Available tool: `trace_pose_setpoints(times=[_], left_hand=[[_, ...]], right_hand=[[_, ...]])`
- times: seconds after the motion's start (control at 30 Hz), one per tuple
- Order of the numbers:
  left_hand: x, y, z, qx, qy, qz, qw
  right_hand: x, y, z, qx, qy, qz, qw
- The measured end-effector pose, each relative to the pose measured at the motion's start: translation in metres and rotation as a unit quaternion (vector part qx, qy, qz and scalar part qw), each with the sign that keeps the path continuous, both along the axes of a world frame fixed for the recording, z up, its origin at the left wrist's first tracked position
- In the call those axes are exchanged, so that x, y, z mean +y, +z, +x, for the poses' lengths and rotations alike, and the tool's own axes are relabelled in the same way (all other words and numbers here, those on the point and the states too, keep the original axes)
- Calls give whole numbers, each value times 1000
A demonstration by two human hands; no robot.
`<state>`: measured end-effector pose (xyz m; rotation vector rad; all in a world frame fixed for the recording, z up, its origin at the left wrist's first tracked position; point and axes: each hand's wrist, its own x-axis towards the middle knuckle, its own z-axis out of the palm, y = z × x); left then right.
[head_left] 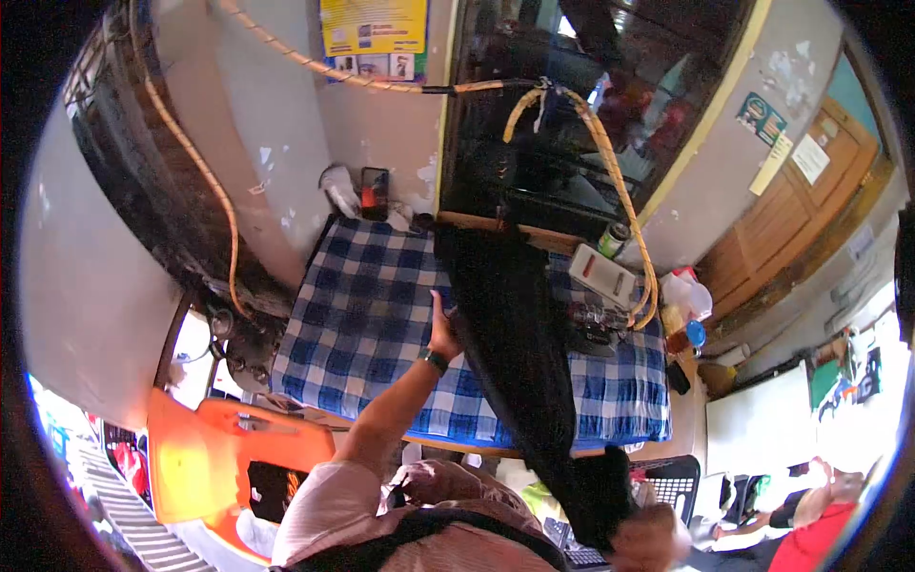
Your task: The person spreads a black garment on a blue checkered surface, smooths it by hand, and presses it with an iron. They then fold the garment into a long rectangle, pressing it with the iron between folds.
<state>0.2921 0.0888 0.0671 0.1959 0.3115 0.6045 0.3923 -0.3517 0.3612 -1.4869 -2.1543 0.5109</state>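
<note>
A long black garment (515, 334) lies lengthwise over the blue and white checked cloth (357, 296) and hangs off its front edge. My left hand (444, 329) rests at the garment's left side, thumb raised apart from the fingers, which are partly hidden by the fabric. Near the garment's lower end, at the bottom right, is my right hand (648, 539), smeared by motion; its fingers cannot be made out. A dark band is on my left wrist.
A steam iron (600, 329) and a white tray-like rest (602, 276) are at the table's right, below a wrapped hose (610, 157). A phone (375, 194) leans on the wall. An orange chair (200, 458) stands lower left. Another person in red (815, 534) is at lower right.
</note>
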Motion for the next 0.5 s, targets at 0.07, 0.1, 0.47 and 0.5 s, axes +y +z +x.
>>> trace_pose_setpoints(times=[0.07,0.1,0.47,0.5], left_hand=[[3,22,25,-22,-8,-56,998],[3,23,39,-28,47,-36,998],[51,6,80,25,118,67,990],[64,21,70,2,103,45,994]], right_hand=[[-9,39,-19,35,16,-69,997],[-20,50,-24,36,1,-99,994],[-118,107,-55,-114,-474,-339,805],[-121,108,-53,-136,-517,-348,770]])
